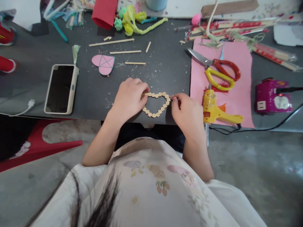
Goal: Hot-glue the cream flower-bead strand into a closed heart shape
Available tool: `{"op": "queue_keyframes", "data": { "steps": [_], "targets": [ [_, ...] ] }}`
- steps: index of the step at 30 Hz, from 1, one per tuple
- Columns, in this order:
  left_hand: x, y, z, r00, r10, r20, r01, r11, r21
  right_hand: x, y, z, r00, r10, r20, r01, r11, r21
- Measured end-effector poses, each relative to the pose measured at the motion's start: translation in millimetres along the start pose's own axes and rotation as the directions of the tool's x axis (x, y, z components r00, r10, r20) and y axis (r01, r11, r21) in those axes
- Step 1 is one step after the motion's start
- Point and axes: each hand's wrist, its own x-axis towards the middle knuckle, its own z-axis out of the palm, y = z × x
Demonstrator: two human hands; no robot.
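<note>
Right grip [188, 110] beside glue gun [210, 107]

On the dark grey worktop [168, 63], the heart-shaped ring of small beige pieces [154, 115] lay near, between the left hand [131, 96] and right hand [187, 110]. Left was the pale-cased rectangular phone [60, 90]; right, the yellow plastic glue gun [210, 107] lay on the pink sheet [240, 102].

The heart [154, 115] looks rough and wooden, the scissor blades [200, 57] metal.
</note>
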Motion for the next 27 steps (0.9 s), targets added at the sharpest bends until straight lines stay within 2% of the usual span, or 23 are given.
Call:
{"op": "queue_keyframes", "data": {
  "steps": [4, 10, 16, 22, 27],
  "targets": [
    [-2.3, -3.0, -1.9, 1.0, -0.002, -0.015, 0.001, 1.0, -0.028, -5.1, 4.9, -0.2, 0.998, -0.015, -0.058, 0.017, 0.999, 0.036],
    [-13.0, -15.7, -7.9, 0.992, 0.006, -0.129, -0.017, 0.996, -0.083, -18.7, 2.8, 1.2, 0.98, -0.099, -0.172, 0.113, 0.991, 0.072],
    [-28.3, -25.9, -1.9, 0.979, -0.001, -0.202, -0.022, 0.994, -0.111, -32.7, -12.6, 14.0, 0.975, -0.177, -0.133, 0.193, 0.973, 0.124],
    [-37.9, -27.8, 8.3, 0.965, 0.03, -0.262, -0.074, 0.985, -0.158, -37.2, -25.5, 27.9, 0.943, -0.293, -0.16, 0.305, 0.951, 0.056],
    [-41.7, -30.2, 12.6, 0.947, 0.087, -0.309, -0.147, 0.973, -0.175, -36.6, -32.9, 34.4, 0.922, -0.345, -0.177, 0.346, 0.938, -0.03]
  ]
}}
